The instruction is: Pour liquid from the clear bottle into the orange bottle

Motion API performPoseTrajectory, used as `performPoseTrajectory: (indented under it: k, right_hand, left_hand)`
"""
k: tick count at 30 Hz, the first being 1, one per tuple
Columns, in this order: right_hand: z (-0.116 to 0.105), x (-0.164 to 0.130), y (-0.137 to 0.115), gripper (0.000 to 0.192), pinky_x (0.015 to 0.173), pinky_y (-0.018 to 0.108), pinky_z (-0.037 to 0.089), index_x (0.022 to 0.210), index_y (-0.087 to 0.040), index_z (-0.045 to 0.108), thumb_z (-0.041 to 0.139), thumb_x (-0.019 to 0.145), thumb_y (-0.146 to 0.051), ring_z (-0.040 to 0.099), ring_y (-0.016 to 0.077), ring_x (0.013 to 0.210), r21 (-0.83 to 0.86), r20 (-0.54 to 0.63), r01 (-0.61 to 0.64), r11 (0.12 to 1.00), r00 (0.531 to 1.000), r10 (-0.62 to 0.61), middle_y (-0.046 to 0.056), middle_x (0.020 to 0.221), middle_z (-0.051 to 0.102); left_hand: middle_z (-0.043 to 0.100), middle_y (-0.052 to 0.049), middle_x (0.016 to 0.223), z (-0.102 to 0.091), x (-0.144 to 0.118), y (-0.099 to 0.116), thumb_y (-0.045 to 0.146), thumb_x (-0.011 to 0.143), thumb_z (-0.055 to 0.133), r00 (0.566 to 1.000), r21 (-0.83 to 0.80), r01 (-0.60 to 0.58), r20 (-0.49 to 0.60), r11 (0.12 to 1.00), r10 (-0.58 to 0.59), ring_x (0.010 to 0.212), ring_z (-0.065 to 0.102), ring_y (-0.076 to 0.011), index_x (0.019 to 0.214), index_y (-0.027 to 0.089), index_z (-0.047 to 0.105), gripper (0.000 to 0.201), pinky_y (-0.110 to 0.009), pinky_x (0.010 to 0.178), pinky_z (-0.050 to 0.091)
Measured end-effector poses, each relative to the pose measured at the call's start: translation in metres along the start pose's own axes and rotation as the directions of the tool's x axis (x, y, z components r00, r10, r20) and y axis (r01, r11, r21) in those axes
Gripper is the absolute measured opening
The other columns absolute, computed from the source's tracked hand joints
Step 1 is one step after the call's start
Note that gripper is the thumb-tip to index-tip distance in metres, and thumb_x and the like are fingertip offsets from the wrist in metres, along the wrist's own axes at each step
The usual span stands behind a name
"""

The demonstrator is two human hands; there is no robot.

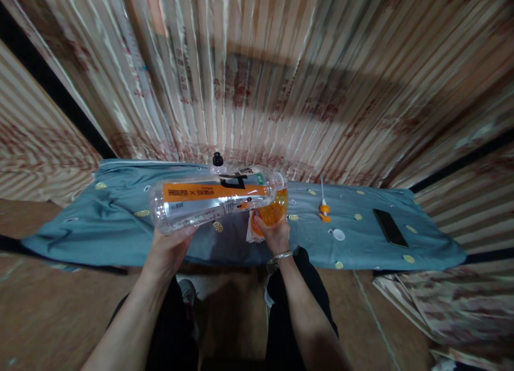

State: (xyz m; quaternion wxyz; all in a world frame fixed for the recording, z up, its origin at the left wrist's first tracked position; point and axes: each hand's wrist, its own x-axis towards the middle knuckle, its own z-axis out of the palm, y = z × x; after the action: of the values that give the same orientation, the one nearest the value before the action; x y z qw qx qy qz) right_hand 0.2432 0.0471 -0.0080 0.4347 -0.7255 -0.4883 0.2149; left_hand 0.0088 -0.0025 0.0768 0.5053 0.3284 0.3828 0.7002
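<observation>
Left hand (171, 246) grips the base of the large clear bottle (212, 198), held horizontal, its neck pointing right over the orange container (274, 210) clasped in the right hand (273, 233).

hands: 2 (left (171, 248), right (275, 234)) | large clear bottle (212, 197): 1 | orange container (275, 210): 1 | black-capped bottle (217, 162): 1 | orange pump nozzle (323, 207): 1 | white cap (338, 234): 1 | black phone (389, 227): 1 | teal sheet (120, 221): 1 | bracelet (282, 255): 1
</observation>
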Motion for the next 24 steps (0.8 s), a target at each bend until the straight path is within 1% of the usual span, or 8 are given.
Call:
performPoseTrajectory:
  k: [5,10,13,17,21,24]
  right_hand:
    - [-0.0006,0.0003,0.0025,0.063,0.086,0.046,0.061,0.115,-0.019,0.06,0.083,0.066,-0.051,0.077,0.035,0.097,-0.004,-0.014,0.012,1.0,1.0,-0.012,0.011,0.098,0.079]
    - [-0.0009,0.0013,0.0061,0.06,0.085,0.048,0.061,0.115,-0.022,0.059,0.082,0.067,-0.052,0.077,0.0366,0.098,0.031,-0.004,0.046,0.998,0.999,-0.046,0.011,0.099,0.079]
    - [0.0005,0.0015,0.0066,0.059,0.083,0.048,0.062,0.114,-0.022,0.059,0.081,0.067,-0.052,0.077,0.0375,0.098,0.029,-0.01,0.055,0.998,0.998,-0.055,0.011,0.099,0.079]
    - [0.003,0.0012,0.0066,0.063,0.081,0.047,0.061,0.114,-0.02,0.059,0.083,0.066,-0.053,0.077,0.0369,0.094,-0.002,-0.03,0.026,1.0,0.999,-0.026,0.011,0.095,0.079]
    - [0.0041,0.0013,0.0084,0.062,0.08,0.044,0.06,0.113,-0.021,0.059,0.081,0.068,-0.056,0.078,0.0358,0.094,0.012,-0.023,0.059,0.998,0.998,-0.059,0.01,0.096,0.079]
    - [0.0039,0.0011,0.0084,0.061,0.08,0.043,0.06,0.113,-0.021,0.059,0.082,0.068,-0.055,0.078,0.035,0.092,0.007,-0.029,0.06,0.998,0.998,-0.06,0.01,0.095,0.079]
  left_hand:
    - [0.082,-0.009,0.113,0.0029,-0.0009,0.0032,0.042,0.046,0.103,1.0,0.016,0.01,0.014,1.0,-0.011,0.115,0.075,-0.039,0.113,0.028,0.079,0.072,-0.054,0.106,0.059]
    - [0.082,-0.008,0.106,0.0033,-0.0006,0.0031,0.039,0.044,0.105,1.0,-0.021,0.003,0.009,1.0,-0.002,0.11,0.077,-0.0392,0.117,0.029,0.078,0.079,-0.054,0.103,0.061]
    - [0.082,-0.008,0.105,0.0025,-0.0001,0.0017,0.036,0.045,0.105,1.0,-0.059,-0.012,0.015,0.998,0.013,0.11,0.077,-0.0393,0.118,0.03,0.078,0.077,-0.055,0.103,0.061]
    - [0.082,-0.008,0.107,0.0009,-0.0002,0.0004,0.034,0.047,0.104,1.0,-0.068,-0.02,0.019,0.998,0.022,0.11,0.076,-0.0389,0.117,0.028,0.079,0.075,-0.056,0.103,0.061]
    - [0.082,-0.006,0.101,0.0003,-0.0005,0.0006,0.033,0.049,0.103,0.999,-0.049,-0.03,0.014,0.998,0.031,0.106,0.078,-0.0371,0.111,0.029,0.08,0.066,-0.055,0.102,0.062]
    - [0.082,-0.007,0.098,0.0011,-0.0001,0.0011,0.034,0.047,0.104,0.999,-0.055,-0.045,0.018,0.997,0.046,0.103,0.078,-0.036,0.111,0.027,0.08,0.069,-0.054,0.102,0.062]
